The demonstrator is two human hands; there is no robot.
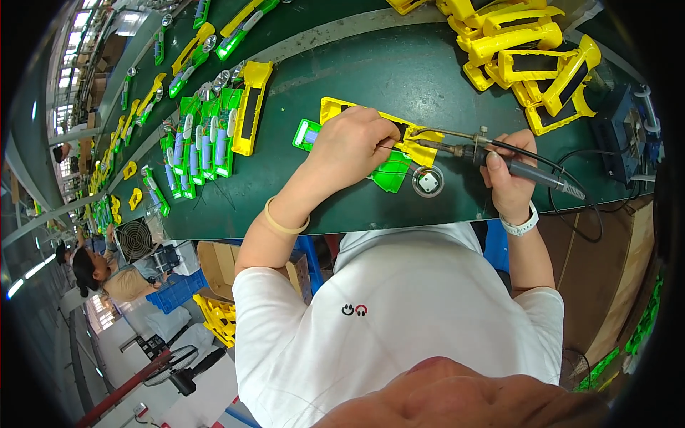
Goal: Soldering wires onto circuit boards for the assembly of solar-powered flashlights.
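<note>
In my right hand [510, 175] is a soldering iron [524, 170] with a thin metal feed tube along its shaft; its tip points left. My left hand [357, 146] is closed in a pinch over a yellow plastic casing [421, 148], close to the tip. What the fingertips pinch is too small to make out. The casing lies across a green lamp body [391, 173], partly hidden beneath it and my hand. Just below the casing's right end rests a round lamp reflector [428, 182] with a white centre.
Several green lamp bodies with batteries and wires [203, 143] lie at the left, beside another yellow casing [251, 107]. A pile of yellow casings [528, 57] is at the far right. A dark blue soldering station [621, 132] stands at the right edge, its cable looping near my right hand.
</note>
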